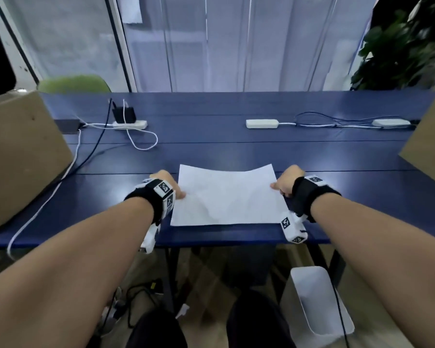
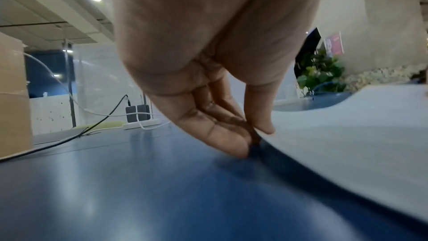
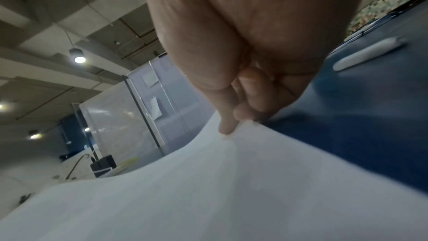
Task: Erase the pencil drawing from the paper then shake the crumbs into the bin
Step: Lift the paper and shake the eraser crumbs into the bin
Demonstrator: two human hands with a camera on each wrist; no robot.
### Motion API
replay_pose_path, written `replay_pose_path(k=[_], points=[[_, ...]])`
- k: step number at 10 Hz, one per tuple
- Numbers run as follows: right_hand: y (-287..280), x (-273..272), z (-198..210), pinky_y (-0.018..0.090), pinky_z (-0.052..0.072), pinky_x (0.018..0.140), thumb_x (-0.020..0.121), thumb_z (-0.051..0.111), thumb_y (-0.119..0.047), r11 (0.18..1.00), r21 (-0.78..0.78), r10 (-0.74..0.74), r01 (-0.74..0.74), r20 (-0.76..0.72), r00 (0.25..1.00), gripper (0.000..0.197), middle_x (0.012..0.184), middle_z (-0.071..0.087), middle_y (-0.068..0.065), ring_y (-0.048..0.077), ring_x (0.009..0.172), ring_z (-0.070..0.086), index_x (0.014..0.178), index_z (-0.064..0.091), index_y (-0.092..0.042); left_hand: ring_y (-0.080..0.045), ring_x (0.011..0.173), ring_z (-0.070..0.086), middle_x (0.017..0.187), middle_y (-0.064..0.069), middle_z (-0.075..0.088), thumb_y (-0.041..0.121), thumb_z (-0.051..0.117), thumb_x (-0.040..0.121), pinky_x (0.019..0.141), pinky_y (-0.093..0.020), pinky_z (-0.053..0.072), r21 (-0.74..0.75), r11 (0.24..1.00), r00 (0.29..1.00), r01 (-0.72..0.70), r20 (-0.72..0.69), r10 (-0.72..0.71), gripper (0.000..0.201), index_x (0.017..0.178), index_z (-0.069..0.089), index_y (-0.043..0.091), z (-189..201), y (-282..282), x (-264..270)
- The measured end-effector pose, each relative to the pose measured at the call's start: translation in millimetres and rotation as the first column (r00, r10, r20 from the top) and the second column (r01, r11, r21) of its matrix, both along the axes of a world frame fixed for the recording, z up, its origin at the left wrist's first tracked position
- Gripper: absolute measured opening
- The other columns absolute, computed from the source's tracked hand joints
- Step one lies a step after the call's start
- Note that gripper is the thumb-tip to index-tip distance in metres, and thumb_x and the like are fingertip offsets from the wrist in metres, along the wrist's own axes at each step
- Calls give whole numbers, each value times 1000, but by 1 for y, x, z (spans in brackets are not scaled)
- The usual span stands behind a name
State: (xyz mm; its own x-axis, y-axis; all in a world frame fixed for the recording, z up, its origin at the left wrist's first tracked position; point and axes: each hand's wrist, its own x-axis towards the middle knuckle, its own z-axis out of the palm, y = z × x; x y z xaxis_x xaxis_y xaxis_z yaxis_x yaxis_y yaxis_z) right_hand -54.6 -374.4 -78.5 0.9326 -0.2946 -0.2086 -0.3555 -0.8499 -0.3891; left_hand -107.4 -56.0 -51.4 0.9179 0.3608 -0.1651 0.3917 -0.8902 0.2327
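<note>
Nearest, below the blue table (image 1: pixel 236 156) on the floor, a white bin (image 1: pixel 319 305) stands under the table's near edge, to the right of the person's knees. Just above it on the tabletop lies the paper (image 1: pixel 226 197), a white sheet close to the table's near edge, with any pencil marks too faint to make out. The left hand (image 1: pixel 167 184) pinches the sheet's left edge: in the left wrist view the thumb sits on top and the fingers (image 2: pixel 222 135) tuck underneath, so that edge is lifted off the table. The right hand (image 1: pixel 285 182) pinches the right edge in the same way, thumb on top and curled fingers (image 3: pixel 250 98) below, and the sheet bows upward at that side. Beyond the paper, toward the table's far side, a white power strip (image 1: pixel 131 124) with black plugs and trailing cables lies to the left, and a second white strip (image 1: pixel 261 123) to the right. Cardboard boxes (image 1: pixel 18 151) stand at the table's left and right ends. Behind the table hang pale curtains (image 1: pixel 236 46), with a green plant (image 1: pixel 407 46) at the far right.
</note>
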Motion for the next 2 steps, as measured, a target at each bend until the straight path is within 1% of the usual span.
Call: replay_pose_path(k=[1, 2], points=[[5, -3, 1, 25, 45, 59, 78, 75, -37, 999, 37, -32, 31, 23, 999, 34, 47, 60, -4, 14, 49, 57, 58, 61, -13, -29, 95, 65, 100, -11, 66, 49, 81, 70, 71, -30, 47, 35, 999, 1000, 5, -24, -4, 55, 72, 44, 9, -9, -1, 6], [8, -1, 0, 27, 50, 61, 78, 74, -33, 981, 187, -69, 61, 37, 997, 32, 40, 59, -1, 21, 49, 59, 59, 60, -11, -29, 98, 65, 108, -13, 67, 51, 79, 71, 75, -31, 49, 15, 1000, 1000, -15, -17, 16, 53, 90, 53, 8, -7, -1, 6]])
